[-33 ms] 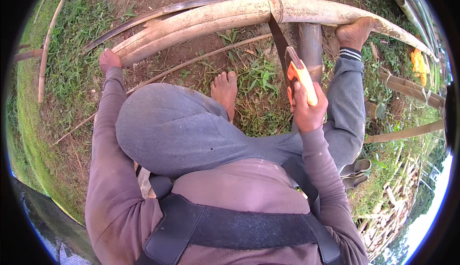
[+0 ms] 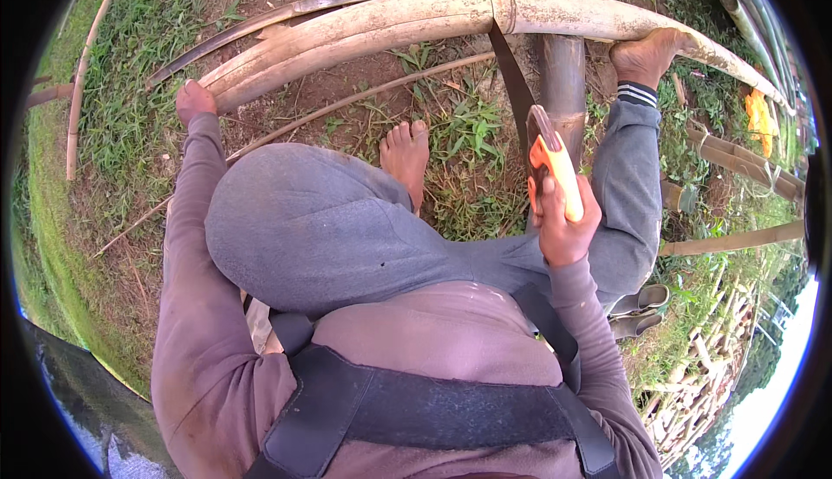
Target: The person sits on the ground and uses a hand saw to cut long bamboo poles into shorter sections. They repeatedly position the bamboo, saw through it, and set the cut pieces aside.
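A long pale bamboo pole [image 2: 373, 30] lies crosswise in front of me, split lengthwise along its left part. My left hand [image 2: 196, 103] is closed on the pole's left end, its fingers partly hidden. My right hand [image 2: 569, 226] grips the orange handle of a handsaw [image 2: 513, 85]. The saw's dark blade crosses the pole just left of a ringed node, its tip showing beyond the far side. My bare right foot [image 2: 646, 56] presses on the pole to the right of the blade. How deep the blade sits in the bamboo I cannot tell.
A thicker dark bamboo [image 2: 562, 72] runs under the pole, away from me. My left foot [image 2: 405, 154] rests on grassy soil. A thin stick [image 2: 347, 106] lies nearer me. To the right are an orange cloth [image 2: 760, 122], shoes [image 2: 640, 313] and a heap of cut bamboo [image 2: 698, 379].
My right hand has drawn the saw back toward my body and slightly right. The blade still crosses the pole at about the same place. My left hand keeps its hold.
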`<state>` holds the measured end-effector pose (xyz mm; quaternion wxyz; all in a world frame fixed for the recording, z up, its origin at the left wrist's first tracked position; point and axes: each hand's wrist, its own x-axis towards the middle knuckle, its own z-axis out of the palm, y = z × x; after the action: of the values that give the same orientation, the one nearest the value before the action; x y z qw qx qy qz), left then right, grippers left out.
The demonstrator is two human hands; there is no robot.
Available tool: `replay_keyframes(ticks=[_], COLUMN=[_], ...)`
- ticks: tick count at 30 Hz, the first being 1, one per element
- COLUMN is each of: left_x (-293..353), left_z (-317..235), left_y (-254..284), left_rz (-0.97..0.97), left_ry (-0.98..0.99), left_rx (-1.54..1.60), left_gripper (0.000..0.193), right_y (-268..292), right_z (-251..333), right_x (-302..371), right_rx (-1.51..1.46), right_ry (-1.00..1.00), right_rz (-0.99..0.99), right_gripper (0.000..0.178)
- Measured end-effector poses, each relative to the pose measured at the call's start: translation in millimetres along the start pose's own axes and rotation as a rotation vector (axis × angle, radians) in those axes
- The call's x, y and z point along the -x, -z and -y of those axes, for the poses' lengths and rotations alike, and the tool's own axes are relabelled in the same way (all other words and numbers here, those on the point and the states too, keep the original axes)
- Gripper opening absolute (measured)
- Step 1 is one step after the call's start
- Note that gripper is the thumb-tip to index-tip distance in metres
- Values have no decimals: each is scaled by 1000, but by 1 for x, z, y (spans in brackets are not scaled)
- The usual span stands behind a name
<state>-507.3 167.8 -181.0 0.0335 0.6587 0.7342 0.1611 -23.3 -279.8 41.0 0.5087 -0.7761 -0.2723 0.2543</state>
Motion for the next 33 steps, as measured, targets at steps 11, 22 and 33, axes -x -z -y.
replay_keyframes(ticks=[11, 22, 33], left_x=[-25, 5, 12], left_z=[-13, -61, -59], left_y=[-29, -5, 4], left_rz=[61, -28, -42], left_ry=[-213, 107, 167], left_rx=[-206, 132, 211], left_gripper=[47, 49, 51], right_y=[-47, -38, 32], right_z=[-13, -25, 3], right_x=[-80, -53, 86], right_rx=[7, -35, 51], right_ry=[92, 34, -31], right_rz=[-139, -117, -89], right_gripper=[23, 21, 13])
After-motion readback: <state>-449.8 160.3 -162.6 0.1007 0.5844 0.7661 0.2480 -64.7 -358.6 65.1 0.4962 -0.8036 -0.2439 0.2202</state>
